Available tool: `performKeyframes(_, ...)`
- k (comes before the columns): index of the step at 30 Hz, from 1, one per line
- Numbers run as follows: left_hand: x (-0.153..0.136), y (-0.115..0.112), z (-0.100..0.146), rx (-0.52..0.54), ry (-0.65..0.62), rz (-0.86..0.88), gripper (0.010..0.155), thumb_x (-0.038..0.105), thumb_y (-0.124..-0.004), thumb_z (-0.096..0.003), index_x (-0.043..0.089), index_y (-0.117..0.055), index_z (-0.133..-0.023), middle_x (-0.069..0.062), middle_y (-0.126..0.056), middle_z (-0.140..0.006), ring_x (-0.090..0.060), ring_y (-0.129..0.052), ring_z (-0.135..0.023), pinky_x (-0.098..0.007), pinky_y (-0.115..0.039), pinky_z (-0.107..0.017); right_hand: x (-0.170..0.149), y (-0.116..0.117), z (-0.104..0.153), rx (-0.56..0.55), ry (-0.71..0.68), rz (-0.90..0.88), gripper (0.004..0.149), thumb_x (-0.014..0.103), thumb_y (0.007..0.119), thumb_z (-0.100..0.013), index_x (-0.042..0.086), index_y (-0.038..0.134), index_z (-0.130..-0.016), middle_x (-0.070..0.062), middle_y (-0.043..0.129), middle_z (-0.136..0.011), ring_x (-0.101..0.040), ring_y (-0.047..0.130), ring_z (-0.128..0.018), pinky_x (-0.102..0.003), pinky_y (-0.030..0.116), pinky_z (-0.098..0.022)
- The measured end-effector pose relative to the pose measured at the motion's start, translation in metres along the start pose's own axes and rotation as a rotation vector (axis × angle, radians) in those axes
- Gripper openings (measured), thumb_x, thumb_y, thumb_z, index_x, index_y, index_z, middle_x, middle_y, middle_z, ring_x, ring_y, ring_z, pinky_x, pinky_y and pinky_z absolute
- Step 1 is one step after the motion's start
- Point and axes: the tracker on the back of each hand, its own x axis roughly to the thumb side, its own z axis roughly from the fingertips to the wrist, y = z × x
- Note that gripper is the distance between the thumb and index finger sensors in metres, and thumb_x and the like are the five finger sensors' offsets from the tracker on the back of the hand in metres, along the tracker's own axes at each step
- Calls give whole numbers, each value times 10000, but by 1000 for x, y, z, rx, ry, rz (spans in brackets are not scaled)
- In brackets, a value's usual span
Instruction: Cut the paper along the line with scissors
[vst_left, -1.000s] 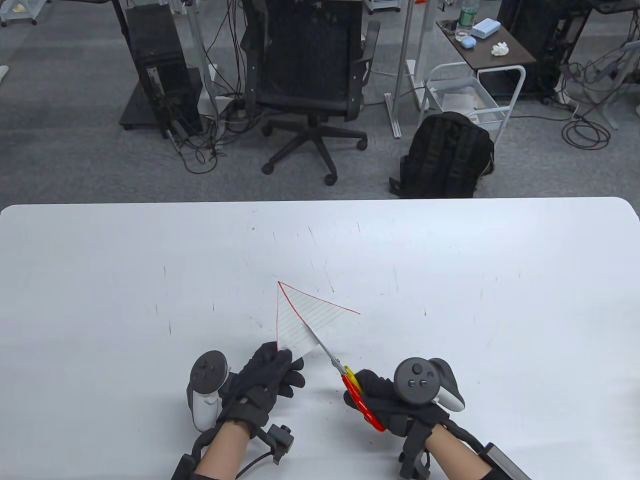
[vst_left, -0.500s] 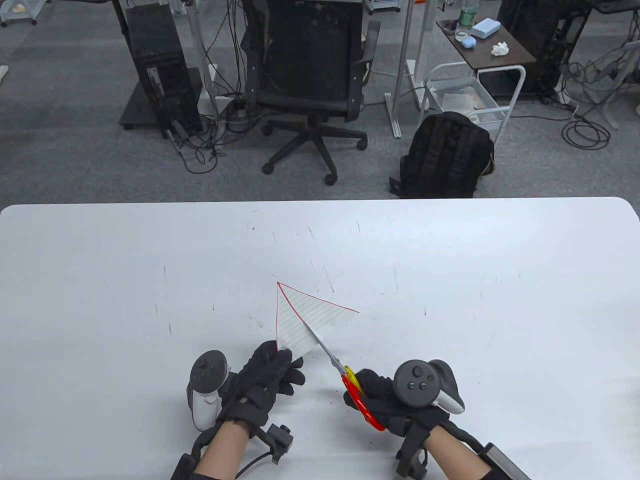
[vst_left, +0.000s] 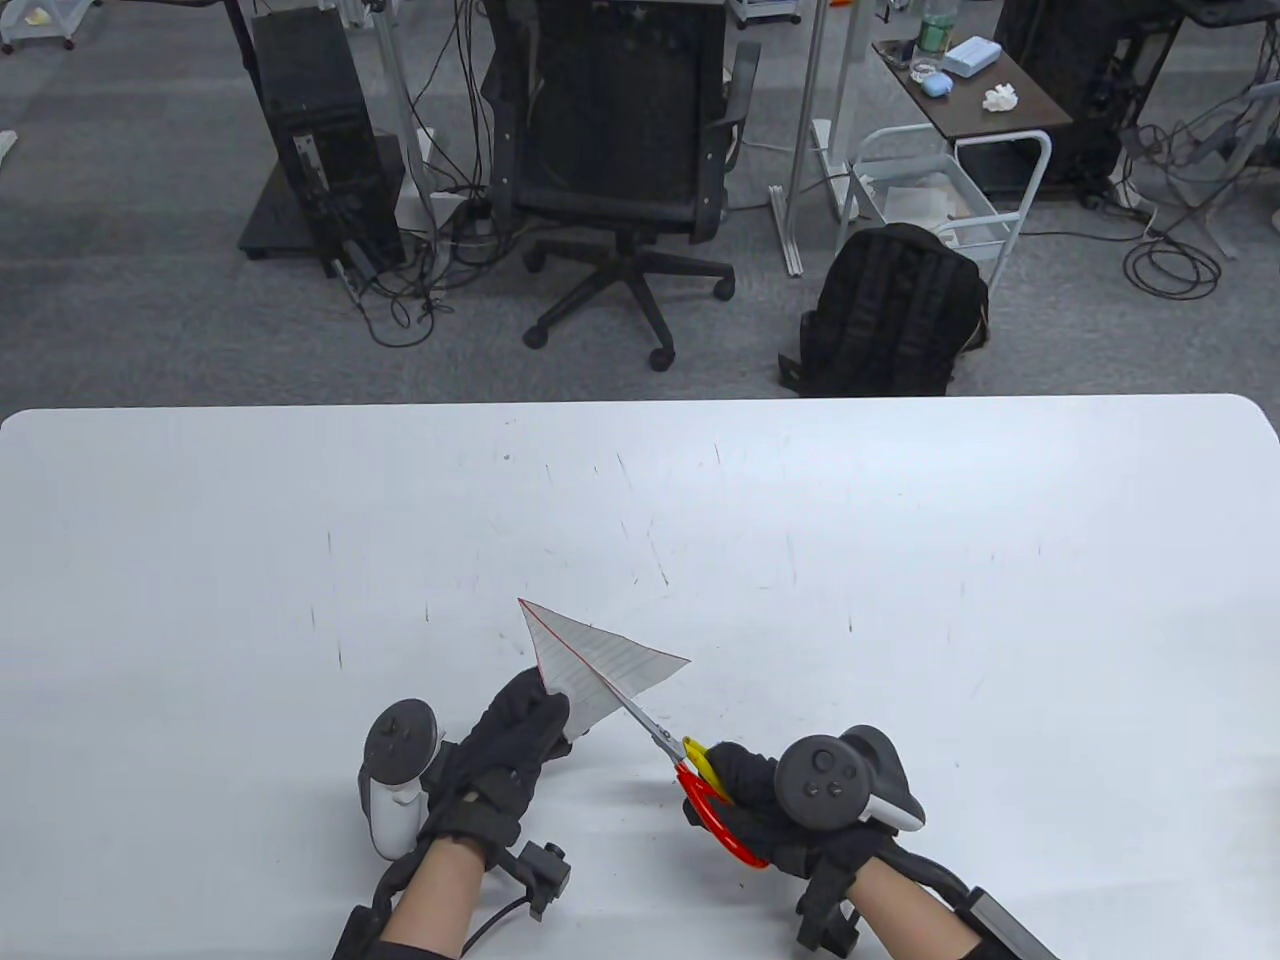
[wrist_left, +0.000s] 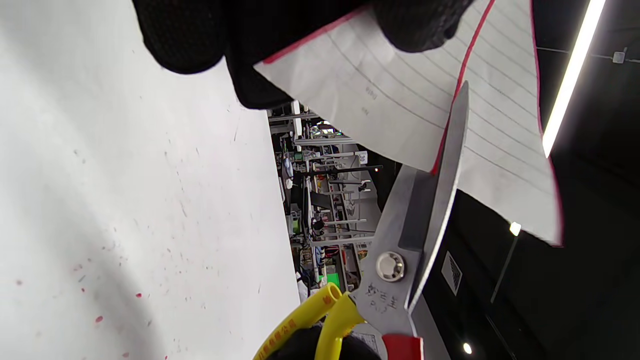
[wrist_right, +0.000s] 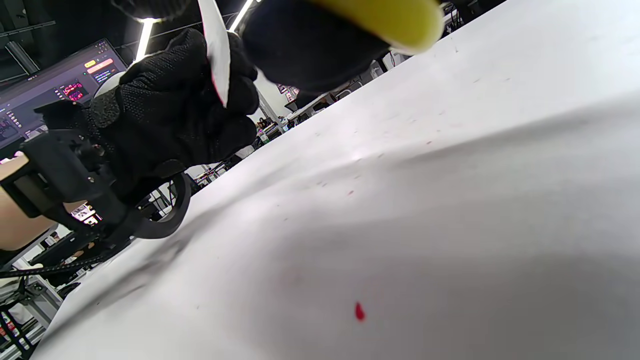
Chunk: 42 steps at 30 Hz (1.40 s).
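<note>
A triangular piece of lined paper (vst_left: 600, 668) with a red line on it is held above the white table (vst_left: 900, 560). My left hand (vst_left: 515, 735) pinches its near corner; the paper also shows in the left wrist view (wrist_left: 400, 100). My right hand (vst_left: 765, 800) grips the red and yellow handles of the scissors (vst_left: 690, 770). The blades lie along the red line, partway into the paper, as the left wrist view shows (wrist_left: 440, 175). In the right wrist view the paper's edge (wrist_right: 216, 45) shows edge-on in front of the left glove (wrist_right: 170, 110).
The table bears small pen marks and red flecks (wrist_right: 359, 311). Beyond its far edge stand an office chair (vst_left: 620, 150), a black backpack (vst_left: 895, 310) and a side table with a wire rack (vst_left: 960, 170).
The paper has dropped nearer and to the left, and both hands have shifted slightly left with it. The scissors stay in the cut along the red line.
</note>
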Motion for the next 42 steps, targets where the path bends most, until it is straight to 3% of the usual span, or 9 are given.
performKeyframes(2, 3, 1, 0, 10, -9, -21, 409, 431, -662, -622, 343, -628, -1020, 51, -824, -912, -160, -879, -784, -296, -778, -611, 0, 0, 0, 1, 2, -6, 651, 504, 578, -588, -51, 521, -924, -189, 786, -730, -147, 904, -391, -375, 705, -316)
performKeyframes(5, 5, 2, 1, 24, -14, -48, 399, 423, -657, -622, 337, -638, -1011, 45, -845, -872, -141, -899, -722, -220, -794, -526, 0, -1, 0, 1, 5, -12, 648, 505, 582, -587, -48, 527, -921, -189, 789, -725, -142, 906, -385, -371, 706, -312)
performKeyframes(17, 4, 4, 0, 42, -6, -97, 396, 403, -666, -623, 284, -670, -1000, 20, -884, -811, -133, -929, -653, -221, -811, -491, -4, -2, 0, 19, 17, -70, 638, 515, 584, -590, -35, 543, -911, -166, 807, -700, -112, 901, -354, -347, 703, -292)
performKeyframes(24, 6, 0, -1, 19, -21, -132, 396, 403, -669, -622, 279, -675, -998, 15, -885, -804, -134, -929, -647, -225, -811, -490, -5, 2, 0, 93, 18, -110, 716, 553, 530, -614, -65, 454, -968, -233, 731, -793, -200, 872, -465, -423, 677, -381)
performKeyframes(42, 14, -19, -1, -53, -60, -196, 399, 397, -668, -618, 253, -687, -990, 10, -898, -774, -132, -939, -624, -244, -824, -484, -7, -2, 0, -6, 9, -148, 682, 555, 563, -603, -36, 510, -939, -196, 776, -741, -157, 889, -406, -388, 691, -337)
